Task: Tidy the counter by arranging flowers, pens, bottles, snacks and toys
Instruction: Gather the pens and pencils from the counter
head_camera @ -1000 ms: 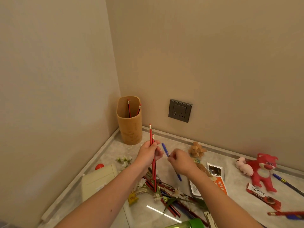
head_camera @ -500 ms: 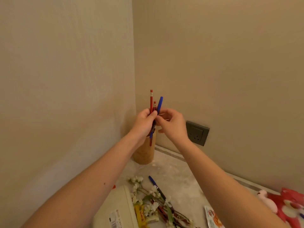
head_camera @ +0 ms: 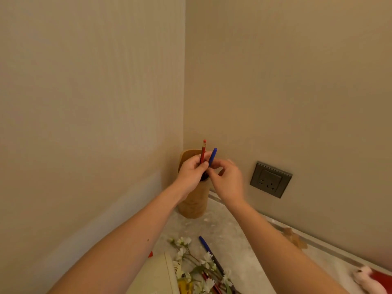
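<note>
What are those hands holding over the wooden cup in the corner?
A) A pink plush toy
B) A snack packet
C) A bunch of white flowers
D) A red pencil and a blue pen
D: the left hand grips a red pencil and a blue pen, the right hand beside it, over the cup.

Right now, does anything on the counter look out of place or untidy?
Yes. A blue pen lies loose on the pale marble counter, crossing a scattered bunch of white artificial flowers with red pencils beneath, beside a cream box. They belong sorted, like the red pencil and blue pen over the bamboo holder.
</note>
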Tool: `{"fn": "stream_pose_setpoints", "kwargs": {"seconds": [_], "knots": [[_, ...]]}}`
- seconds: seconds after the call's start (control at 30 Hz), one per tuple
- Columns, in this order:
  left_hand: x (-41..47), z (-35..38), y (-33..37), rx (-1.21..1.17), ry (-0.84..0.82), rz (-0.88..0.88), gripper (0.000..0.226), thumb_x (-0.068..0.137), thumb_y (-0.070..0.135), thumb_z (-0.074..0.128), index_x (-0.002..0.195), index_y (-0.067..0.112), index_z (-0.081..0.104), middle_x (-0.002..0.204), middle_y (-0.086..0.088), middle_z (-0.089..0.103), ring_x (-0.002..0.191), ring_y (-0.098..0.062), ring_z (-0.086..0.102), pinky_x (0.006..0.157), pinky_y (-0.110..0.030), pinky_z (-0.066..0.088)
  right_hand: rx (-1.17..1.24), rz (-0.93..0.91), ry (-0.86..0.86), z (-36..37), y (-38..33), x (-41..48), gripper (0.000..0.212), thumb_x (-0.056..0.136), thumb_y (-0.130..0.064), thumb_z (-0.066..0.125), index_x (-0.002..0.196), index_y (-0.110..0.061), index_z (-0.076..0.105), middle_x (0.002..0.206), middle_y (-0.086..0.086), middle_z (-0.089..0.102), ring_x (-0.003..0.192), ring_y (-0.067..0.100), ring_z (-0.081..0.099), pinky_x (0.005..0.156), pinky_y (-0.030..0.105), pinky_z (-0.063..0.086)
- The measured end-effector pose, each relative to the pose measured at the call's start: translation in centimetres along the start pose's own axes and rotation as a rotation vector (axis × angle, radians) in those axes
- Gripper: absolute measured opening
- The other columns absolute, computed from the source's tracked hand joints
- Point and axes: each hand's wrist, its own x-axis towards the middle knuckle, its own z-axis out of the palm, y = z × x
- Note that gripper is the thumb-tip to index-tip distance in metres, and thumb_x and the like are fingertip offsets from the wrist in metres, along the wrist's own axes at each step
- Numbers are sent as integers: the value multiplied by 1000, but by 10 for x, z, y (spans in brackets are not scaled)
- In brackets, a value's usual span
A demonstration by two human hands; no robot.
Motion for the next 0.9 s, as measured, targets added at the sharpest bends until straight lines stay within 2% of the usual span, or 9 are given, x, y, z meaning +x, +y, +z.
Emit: {"fn": "stream_pose_setpoints", "kwargs": {"seconds": [0.1,0.2,0.33,0.43,0.53,0.67,0.73,0.83,0.9], "knots": [[2,-1,-7,101,26,34,42,95,-1,49,133,15,55,129,0,61,123,-17,54,100,-25,45,-93,14,43,4,12,-4,23,88,-27,67,110,-26,72,84,-16,40,74,-2,47,57,12,31],[-1,-1,-11,207,39,33,54,91,-9,48,142,8,44,136,-7,54,129,-18,49,107,-23,36,-109,-9,-7,2,14,-11,32,89,-19,65,119,-25,68,84,-15,45,69,-1,48,58,8,32],[-20,4,-11,269,177,89,67,87,-7,52,147,16,34,147,-5,38,135,-15,39,112,-28,32,0,5,-35,-12,11,-39,36,85,-13,65,117,-27,66,89,-11,58,71,4,57,65,15,47],[-63,16,-12,212,312,224,68,85,1,57,140,36,38,143,7,37,128,-1,40,102,-9,32,61,112,-109,-32,19,-79,27,84,-15,66,104,-34,66,86,-10,65,72,5,61,67,27,54],[-110,32,-20,180,169,222,65,84,8,58,129,50,38,138,15,43,124,7,41,102,-12,33,41,224,-244,-54,35,-121,22,84,-16,67,100,-31,68,81,-8,67,69,6,60,64,30,53],[-157,59,-40,298,-157,16,42,87,13,58,116,42,48,117,15,54,105,3,54,91,-21,47,-271,282,-461,-82,57,-168,18,83,-27,68,101,-31,67,87,-12,66,79,4,61,75,28,51],[-173,66,-51,386,-227,-58,34,88,15,56,110,40,52,109,14,57,94,1,57,80,-20,50,-437,331,-584,-91,65,-187,30,80,-37,69,109,-34,63,95,-14,64,86,6,61,78,28,52],[-186,73,-66,481,-322,-164,28,88,14,57,107,34,54,105,9,58,92,-8,59,82,-27,52,-443,440,-718,-99,73,-207,69,70,-45,75,133,-30,50,116,-7,61,100,10,59,80,25,48],[-192,77,-71,527,-337,-192,26,89,10,54,105,30,56,103,6,58,92,-10,58,82,-27,50,-456,435,-743,-99,74,-217,83,68,-42,78,142,-28,43,130,-1,57,111,14,58,87,26,49]]}}
